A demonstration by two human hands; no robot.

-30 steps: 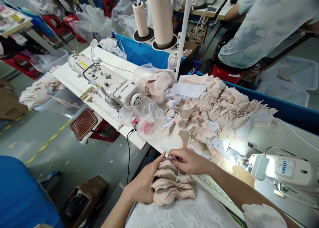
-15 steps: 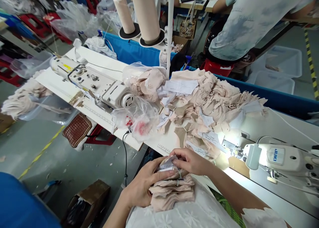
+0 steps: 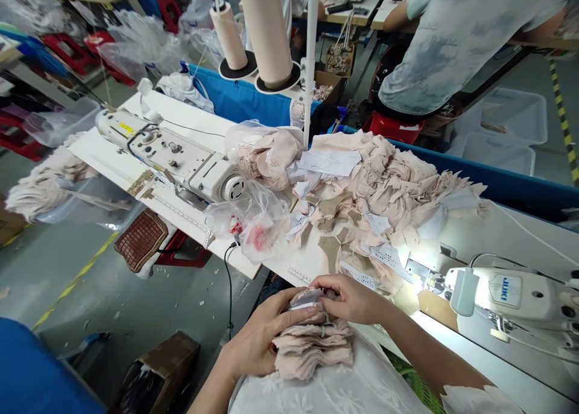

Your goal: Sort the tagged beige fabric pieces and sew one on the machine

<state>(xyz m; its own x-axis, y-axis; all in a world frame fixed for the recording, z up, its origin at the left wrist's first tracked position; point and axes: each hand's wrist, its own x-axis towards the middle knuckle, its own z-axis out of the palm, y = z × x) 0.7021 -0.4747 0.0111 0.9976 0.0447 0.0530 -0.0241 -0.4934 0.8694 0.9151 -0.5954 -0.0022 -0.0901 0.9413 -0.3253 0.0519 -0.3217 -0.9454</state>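
A tied stack of pale pink fabric pieces (image 3: 312, 353) rests on my lap, over white embroidered cloth. My left hand (image 3: 265, 326) is wrapped round its left side, thumb across the top. On top of the stack lies a white paper slip (image 3: 305, 298), partly covered by my fingers. The fingers of my right hand (image 3: 348, 298) are bent and closed at the upper edge of the stack, by the slip and the tie; what the fingertips pinch is hidden. Just beyond my hands, more pink fabric pieces (image 3: 380, 178) with printed paper slips (image 3: 384, 257) cover the table.
To the right stands a lit sewing machine (image 3: 506, 290); another sewing machine (image 3: 172, 154) is at the left. Thread cones (image 3: 266, 34) rise behind the table. A clear plastic bag (image 3: 260, 221) lies near the front edge. A co-worker (image 3: 456, 46) sits across, behind a blue fabric trough (image 3: 511, 184).
My right hand's fingers have shifted slightly and curled more at the top of the stack. The left hand keeps its hold. The whole view has moved a little.
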